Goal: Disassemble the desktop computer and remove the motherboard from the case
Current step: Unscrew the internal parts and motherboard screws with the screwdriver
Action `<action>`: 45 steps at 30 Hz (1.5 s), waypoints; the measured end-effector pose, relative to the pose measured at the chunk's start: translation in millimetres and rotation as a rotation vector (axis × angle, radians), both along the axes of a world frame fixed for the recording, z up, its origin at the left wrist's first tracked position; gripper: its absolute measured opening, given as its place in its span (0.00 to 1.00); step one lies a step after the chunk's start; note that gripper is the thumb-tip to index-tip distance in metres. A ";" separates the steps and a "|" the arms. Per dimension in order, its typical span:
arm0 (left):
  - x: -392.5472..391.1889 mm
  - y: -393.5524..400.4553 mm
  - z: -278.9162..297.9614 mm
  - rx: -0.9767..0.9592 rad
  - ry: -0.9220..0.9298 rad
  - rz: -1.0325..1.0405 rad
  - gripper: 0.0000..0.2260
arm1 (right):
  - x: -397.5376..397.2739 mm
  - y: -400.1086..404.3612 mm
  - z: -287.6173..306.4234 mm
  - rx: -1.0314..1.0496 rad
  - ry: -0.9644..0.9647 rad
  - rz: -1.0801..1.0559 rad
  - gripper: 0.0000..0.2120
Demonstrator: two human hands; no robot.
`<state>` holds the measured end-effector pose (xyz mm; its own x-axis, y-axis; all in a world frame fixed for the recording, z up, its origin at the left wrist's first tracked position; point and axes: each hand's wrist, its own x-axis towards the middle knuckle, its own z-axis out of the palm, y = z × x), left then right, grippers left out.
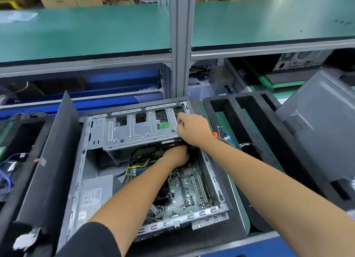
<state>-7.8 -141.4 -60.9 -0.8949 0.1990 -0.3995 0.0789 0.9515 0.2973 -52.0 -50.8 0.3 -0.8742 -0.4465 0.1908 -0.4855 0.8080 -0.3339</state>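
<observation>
The grip of the right hand (193, 129) is curled over the far right end of the silver sheet-metal drive cage (138, 129), with the fingers bent around the cage's edge near a dark cutout. The left hand (177, 156) reaches underneath that cage, beside a black rectangular drive (172, 142) that shows just below the cage's near edge; its fingers are hidden in the shadow there, so whether its grip is closed on anything cannot be told.

The open grey metal desktop computer case (80, 172) lies on its side on the table, with its opening facing up. The green motherboard (189, 193) sits in the floor of the case, in the right half, below both forearms. Its long card slots run towards the near edge, and a small silver finned heatsink (187, 171) stands close to the left wrist. A bundle of yellow and black wires (132, 167) runs across the board's left side. A grey boxy power supply with a white label (96, 197) fills the near left corner of the case.

A dark flat panel (50, 160) leans upright against the case's left side. To the right of the case lies a black foam tray with long recesses (232, 103), and a dark grey perforated metal side cover (322, 126) rests tilted over its far right part.
</observation>
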 end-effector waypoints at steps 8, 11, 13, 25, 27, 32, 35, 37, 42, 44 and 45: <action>-29.0 4.0 -3.7 0.110 -0.233 0.052 0.19 | -0.8 -0.3 1.2 -0.020 -0.009 -0.018 0.03; -31.4 2.6 -9.2 0.116 -0.224 0.097 0.20 | -0.6 -0.7 1.3 -0.034 -0.012 -0.016 0.03; -31.5 2.0 -9.9 0.109 -0.203 0.107 0.20 | -1.2 -1.0 0.8 -0.032 -0.010 -0.019 0.03; -33.0 6.4 -3.3 0.091 -0.221 0.049 0.19 | -2.0 -2.4 -0.3 -0.011 -0.017 -0.025 0.03; -31.8 6.9 -1.4 0.085 -0.229 0.058 0.18 | -1.5 -3.0 -0.5 -0.014 -0.018 -0.025 0.03; -14.9 4.8 -0.8 0.038 -0.106 0.005 0.15 | 2.1 -3.1 0.2 -0.028 -0.009 -0.014 0.02; 3.9 -5.5 3.0 -0.039 -0.035 -0.058 0.12 | 2.1 -2.6 0.9 -0.033 -0.001 -0.014 0.03; 20.2 -14.3 12.5 -0.092 0.062 -0.103 0.11 | 1.8 -2.3 1.4 -0.024 0.007 -0.014 0.03; 65.3 -19.0 25.5 0.061 0.278 -0.369 0.09 | 2.5 -2.8 0.4 0.021 0.028 -0.001 0.02; 74.8 -9.7 27.1 0.250 0.082 -0.220 0.11 | 3.4 -2.6 -0.6 0.027 0.037 0.006 0.03; 76.1 -3.9 26.7 0.351 -0.043 -0.109 0.12 | 3.4 -2.2 -1.2 0.030 0.041 0.007 0.03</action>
